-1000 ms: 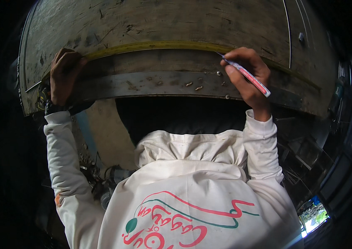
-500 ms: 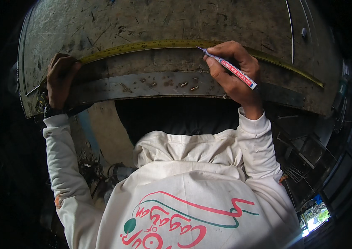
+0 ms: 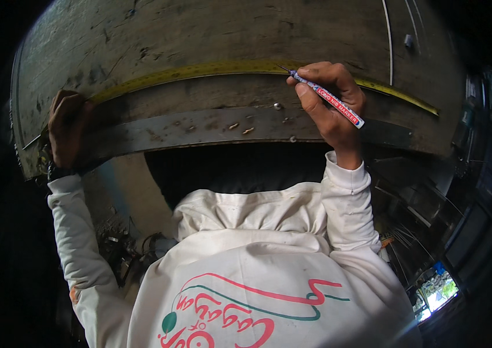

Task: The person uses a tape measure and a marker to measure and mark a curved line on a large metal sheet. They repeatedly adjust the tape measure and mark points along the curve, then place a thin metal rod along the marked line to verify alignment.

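A yellow tape measure (image 3: 193, 71) lies stretched across the workbench, its blade running from left to right in front of me. At its left end my left hand (image 3: 67, 129) is closed, fingertips pinching the blade. Between the thumb and fingers of my right hand (image 3: 334, 110) is a slim white and red marker (image 3: 331, 100), held at a slant like a pen. The marker's thin dark tip points left and sits over the blade; whether it touches cannot be made out. My right hand covers part of the tape, which shows again beyond it.
A grey metal strip (image 3: 193, 126) runs along the near edge of the worn, stained workbench (image 3: 199, 35). A thin rod (image 3: 388, 43) and a small cylinder (image 3: 408, 40) lie at the far right. Scrap and metal rods clutter the floor below on both sides.
The whole view has shifted, so the bench and tape appear farther left. Relative to the tape, my right hand with the marker has moved slightly right. My left hand keeps its place on the blade.
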`<control>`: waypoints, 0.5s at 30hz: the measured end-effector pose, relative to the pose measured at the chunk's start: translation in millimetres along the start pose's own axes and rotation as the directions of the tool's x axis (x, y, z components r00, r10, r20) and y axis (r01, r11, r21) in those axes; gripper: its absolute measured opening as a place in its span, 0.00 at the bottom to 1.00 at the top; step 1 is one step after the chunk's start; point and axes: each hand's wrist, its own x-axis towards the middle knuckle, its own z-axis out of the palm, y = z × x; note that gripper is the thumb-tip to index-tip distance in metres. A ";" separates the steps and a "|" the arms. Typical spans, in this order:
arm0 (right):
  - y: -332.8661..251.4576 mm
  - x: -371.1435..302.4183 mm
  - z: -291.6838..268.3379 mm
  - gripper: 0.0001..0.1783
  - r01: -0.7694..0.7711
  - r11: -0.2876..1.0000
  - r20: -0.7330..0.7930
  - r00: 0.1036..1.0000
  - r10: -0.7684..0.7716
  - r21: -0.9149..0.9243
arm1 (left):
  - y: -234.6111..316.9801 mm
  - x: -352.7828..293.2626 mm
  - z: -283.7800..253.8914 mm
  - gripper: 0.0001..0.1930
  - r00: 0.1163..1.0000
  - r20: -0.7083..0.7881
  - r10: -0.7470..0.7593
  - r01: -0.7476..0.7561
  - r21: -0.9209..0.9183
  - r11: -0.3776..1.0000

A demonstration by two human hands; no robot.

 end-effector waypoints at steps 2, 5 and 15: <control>-0.1 -2.6 -9.3 0.08 -0.026 0.999 -0.023 0.999 0.027 0.037 | -6.1 -2.2 -2.9 0.06 1.000 -0.003 0.020 -0.020 0.018 1.000; 4.9 -5.8 -30.3 0.08 -0.049 0.990 -0.117 0.991 0.064 0.129 | -3.9 -2.3 -1.8 0.06 1.000 -0.007 0.001 -0.001 0.045 0.999; 9.7 -13.6 -74.3 0.08 -0.037 0.974 -0.268 0.958 0.098 0.222 | -8.8 -3.4 -1.7 0.06 1.000 -0.010 0.012 -0.011 0.055 0.998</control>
